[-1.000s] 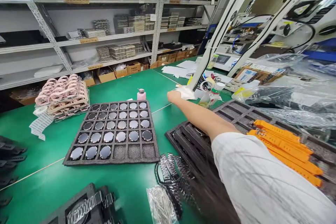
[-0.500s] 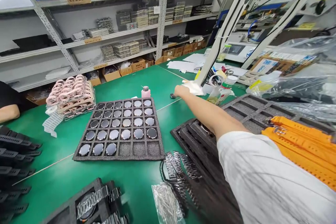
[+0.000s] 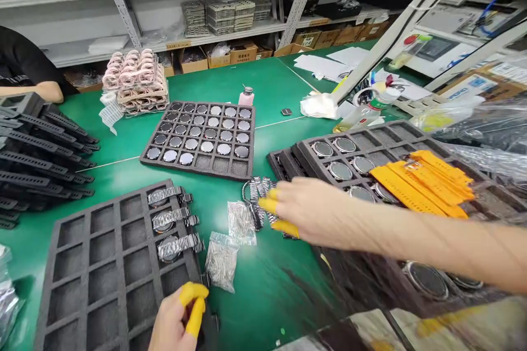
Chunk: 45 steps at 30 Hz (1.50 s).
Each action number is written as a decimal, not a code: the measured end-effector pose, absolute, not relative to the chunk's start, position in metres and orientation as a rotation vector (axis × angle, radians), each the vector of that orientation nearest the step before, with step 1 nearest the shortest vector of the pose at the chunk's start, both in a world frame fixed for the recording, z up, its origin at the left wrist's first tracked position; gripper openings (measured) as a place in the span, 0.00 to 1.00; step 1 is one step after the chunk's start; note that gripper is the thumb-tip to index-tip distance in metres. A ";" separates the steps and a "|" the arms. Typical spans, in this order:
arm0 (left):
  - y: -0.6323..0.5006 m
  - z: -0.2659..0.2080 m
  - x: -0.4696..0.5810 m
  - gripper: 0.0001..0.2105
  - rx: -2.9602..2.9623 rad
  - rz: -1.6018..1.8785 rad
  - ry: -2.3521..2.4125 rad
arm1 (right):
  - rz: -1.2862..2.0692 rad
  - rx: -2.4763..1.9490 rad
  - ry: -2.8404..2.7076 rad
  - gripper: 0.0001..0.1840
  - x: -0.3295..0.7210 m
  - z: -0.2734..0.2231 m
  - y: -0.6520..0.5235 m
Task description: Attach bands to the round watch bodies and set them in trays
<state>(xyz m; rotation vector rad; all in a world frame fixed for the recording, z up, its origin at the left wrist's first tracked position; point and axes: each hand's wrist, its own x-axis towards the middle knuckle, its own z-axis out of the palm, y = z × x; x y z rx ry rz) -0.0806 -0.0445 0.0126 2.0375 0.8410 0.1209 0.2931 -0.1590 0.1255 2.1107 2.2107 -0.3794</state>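
Note:
My right hand (image 3: pixel 307 211), yellow finger cots on its fingers, reaches over the black metal link watch straps (image 3: pixel 257 189). Its thumb and fingers are apart, and whether they touch the straps is hard to see. At the bottom, my left hand (image 3: pixel 179 318) has its yellow-tipped fingers pressed together beside the right edge of a black foam tray (image 3: pixel 93 236); anything between them is hidden. Three watches with black link straps (image 3: pixel 171 247) lie in that tray's right column. Two clear bags of thin metal pins (image 3: pixel 222 260) rest between my hands.
Farther back are a foam tray (image 3: pixel 201 163) of round watch faces, a pink bottle (image 3: pixel 246 96) and a small dark object (image 3: pixel 286 112). Orange straps (image 3: pixel 424 181) lie on stacked trays at right. Black straps (image 3: pixel 37 148) are piled at left. A person's arm (image 3: pixel 45 90) shows beyond.
My right hand has drawn back from the small dark object, now lying alone on the table, to the link straps. My left hand has come into view. The view has tipped downward.

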 end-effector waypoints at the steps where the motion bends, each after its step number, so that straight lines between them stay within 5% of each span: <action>1: -0.042 0.015 -0.074 0.12 2.092 0.046 0.801 | -0.412 2.066 2.258 0.09 0.273 0.121 -0.178; 6: -0.043 0.050 -0.027 0.17 2.420 -0.137 0.575 | -0.553 2.118 2.040 0.08 0.236 0.090 -0.216; 13: -0.066 0.074 0.007 0.19 2.501 -0.295 0.379 | -0.485 2.491 1.635 0.18 0.243 0.054 -0.125; 19: -0.053 0.064 -0.027 0.20 2.265 -0.198 0.530 | -0.610 2.699 1.449 0.15 0.257 0.006 -0.083; 24: -0.021 0.066 -0.041 0.23 1.904 0.035 0.762 | -0.799 2.897 1.393 0.17 0.267 0.013 -0.102; 26: -0.016 0.065 -0.028 0.26 1.806 0.095 0.755 | -0.971 3.041 1.552 0.17 0.252 0.023 -0.116; 28: -0.016 0.058 -0.007 0.27 1.702 0.149 0.666 | -1.480 3.270 1.851 0.14 0.223 0.032 -0.130; 31: -0.023 0.046 0.027 0.26 1.450 0.170 0.546 | -2.284 3.092 2.092 0.18 0.171 0.036 -0.142; 33: -0.028 0.041 0.042 0.25 1.281 0.178 0.510 | -2.483 2.988 2.172 0.18 0.147 0.030 -0.147; 35: -0.029 0.041 0.050 0.24 1.148 0.302 0.471 | -2.229 3.131 2.257 0.15 0.138 0.017 -0.151; 37: -0.025 0.043 0.050 0.23 1.036 0.454 0.425 | -1.582 3.281 2.242 0.12 0.142 0.002 -0.155; 40: -0.017 0.045 0.043 0.21 0.914 0.499 0.386 | -0.923 2.954 2.010 0.12 0.150 -0.014 -0.155; 45: -0.024 0.032 0.035 0.29 0.846 0.351 0.329 | -0.775 2.616 1.824 0.12 0.138 -0.036 -0.138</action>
